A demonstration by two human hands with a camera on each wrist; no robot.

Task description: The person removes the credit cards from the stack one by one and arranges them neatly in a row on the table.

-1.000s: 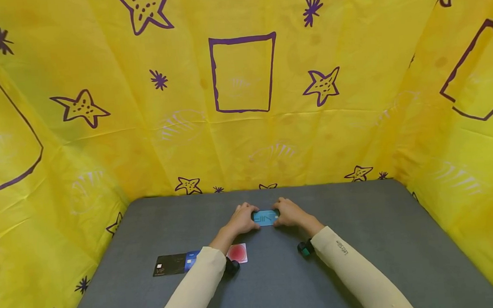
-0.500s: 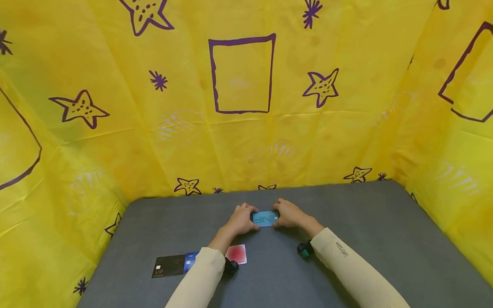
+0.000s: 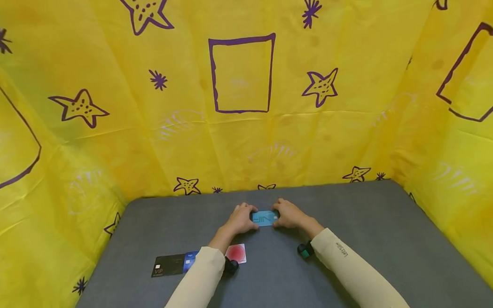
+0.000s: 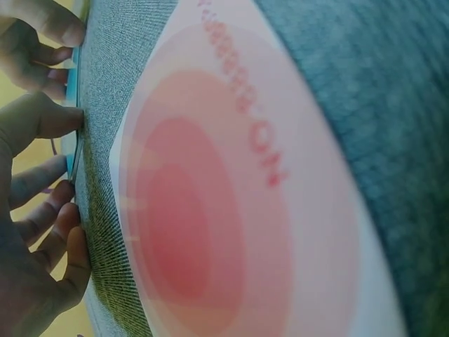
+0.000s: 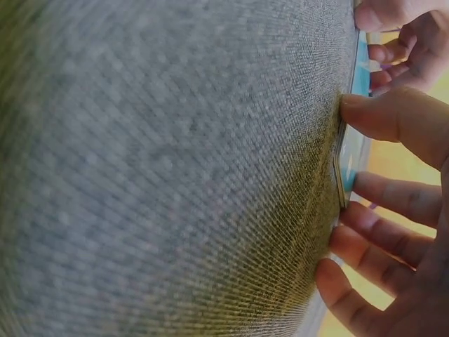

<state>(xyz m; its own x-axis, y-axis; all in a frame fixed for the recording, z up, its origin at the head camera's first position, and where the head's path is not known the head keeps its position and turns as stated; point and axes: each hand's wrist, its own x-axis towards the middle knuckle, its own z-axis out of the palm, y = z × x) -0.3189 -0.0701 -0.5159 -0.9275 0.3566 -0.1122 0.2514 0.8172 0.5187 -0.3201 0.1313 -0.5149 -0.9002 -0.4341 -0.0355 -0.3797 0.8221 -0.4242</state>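
A light blue card with large dark lettering lies on the dark grey tabletop, near the middle. My left hand pinches its left end between thumb and fingers, and my right hand pinches the right end likewise. Seen edge-on in the right wrist view, the blue card is low against the cloth, thin edges showing under it. Close to the left wrist camera is a white card with a pink-red circle, apart from the hands.
Left of the arms, a black VIP card, a dark blue card and the pink-circle card lie in a row; the left sleeve hides part of it. Yellow patterned cloth walls in the grey table at the back and sides.
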